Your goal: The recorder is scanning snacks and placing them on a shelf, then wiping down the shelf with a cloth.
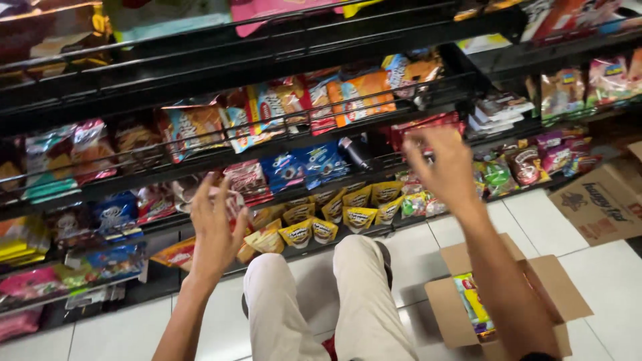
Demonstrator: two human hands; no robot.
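My left hand (214, 230) is raised in front of the lower shelf, fingers apart, its tips by a pink and white snack packet (235, 200). My right hand (443, 167) reaches toward the middle shelf, back to the camera, fingers at red packets (428, 126). Whether it grips one is hidden. Between the hands, a row of small yellow packets (354, 215) stands on the bottom shelf, with blue biscuit packets (307, 164) above it.
Black wire shelves (200, 157) packed with snack bags fill the view ahead. My knees in pale trousers (334, 301) are bent over white floor tiles. An open cardboard box (555, 294) with colourful packets (473, 304) sits at right; a second carton (602, 200) lies beyond.
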